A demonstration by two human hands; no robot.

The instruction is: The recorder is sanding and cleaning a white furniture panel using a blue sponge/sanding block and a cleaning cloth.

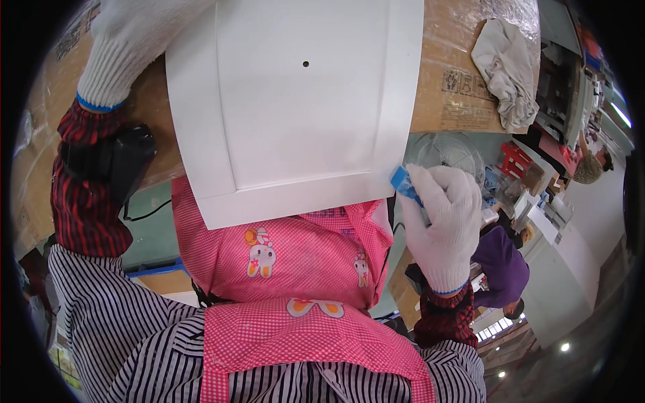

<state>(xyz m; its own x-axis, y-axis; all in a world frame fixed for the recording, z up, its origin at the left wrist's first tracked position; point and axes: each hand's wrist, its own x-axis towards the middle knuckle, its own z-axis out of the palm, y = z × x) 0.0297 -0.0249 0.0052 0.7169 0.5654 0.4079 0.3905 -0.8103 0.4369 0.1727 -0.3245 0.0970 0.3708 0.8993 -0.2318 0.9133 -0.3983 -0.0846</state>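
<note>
Possibly risky: panel (302, 127) overhangs the cardboard's (447, 40) edge, above apron (309, 269); hard pressure from blue block (406, 184), pinched in right hand (443, 215) at panel's near-right corner, could tip it. Left hand (138, 40): fingers out of frame, can't tell grip.

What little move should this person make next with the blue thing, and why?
Perhaps slide the small blue block a little along the right edge of the white panel: the right hand pinches it at that edge, near the lower corner, while the left hand is at the panel's upper left.
</note>
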